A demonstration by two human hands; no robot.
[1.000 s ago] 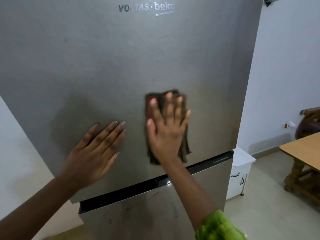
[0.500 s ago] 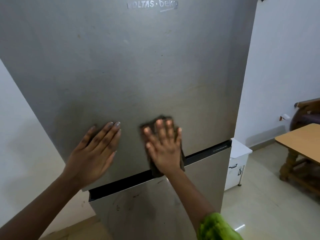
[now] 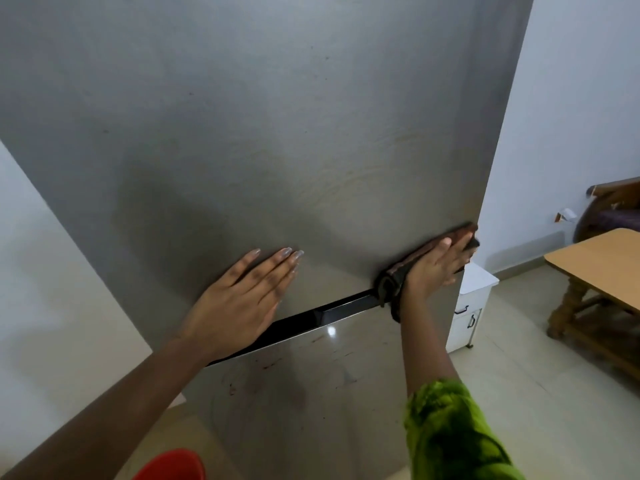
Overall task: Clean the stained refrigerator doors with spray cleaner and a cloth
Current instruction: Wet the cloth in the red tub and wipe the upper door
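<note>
Facing a tall brushed-steel refrigerator, with the upper door [image 3: 277, 133] filling most of the view and faintly marked with curved smears toward its right side. Looking down on the lower door [image 3: 311, 393], streaked with reddish-brown stains and dark specks just below the black gap [image 3: 322, 317] between the two doors. Taking in pale walls [image 3: 52, 271] on both sides and a tiled floor [image 3: 519, 393] at right, with a wooden table [image 3: 595, 265] by the right edge. Behind the table a dark wooden chair [image 3: 613, 209], and just beside the refrigerator a small white cabinet [image 3: 471, 306]. Resting the left hand [image 3: 239, 303] flat on the upper door near its bottom edge, bare arm entering from lower left, fingers straight and close together, holding nothing. Pressing, above a green sleeve [image 3: 450, 434], the right hand [image 3: 436, 268] flat with straight fingers onto a folded brown cloth [image 3: 394, 278]. Cloth pinned against the lower right corner of the upper door, at the door's right edge, bunched beside the wrist and hanging over the black gap; fingertips there blurred. Showing part of a red rounded object [image 3: 173, 465] at the bottom edge, too cut off to name.
</note>
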